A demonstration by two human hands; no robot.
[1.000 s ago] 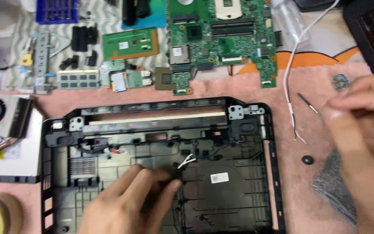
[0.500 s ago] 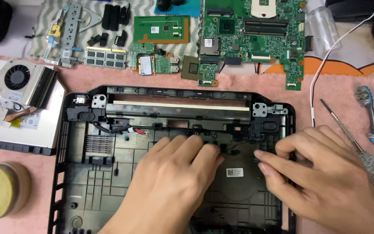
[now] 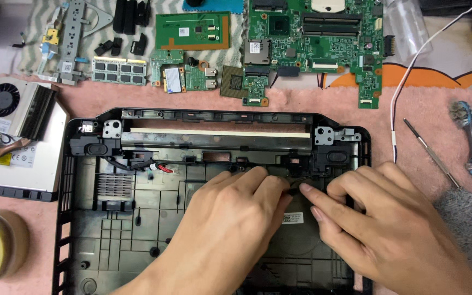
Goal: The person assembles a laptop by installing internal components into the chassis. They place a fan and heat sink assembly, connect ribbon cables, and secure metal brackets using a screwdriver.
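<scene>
Walls of the black laptop base fence our work on every side, its hinge rail just beyond our fingertips and open floor toward us, under our wrists. Our left hand lies palm down, fingers curled, and our right hand angles in beside it; both grips are pinched together on a thin black cable where the fingertips meet. Right of the grip, outside the wall, a screwdriver lies on the bench.
</scene>
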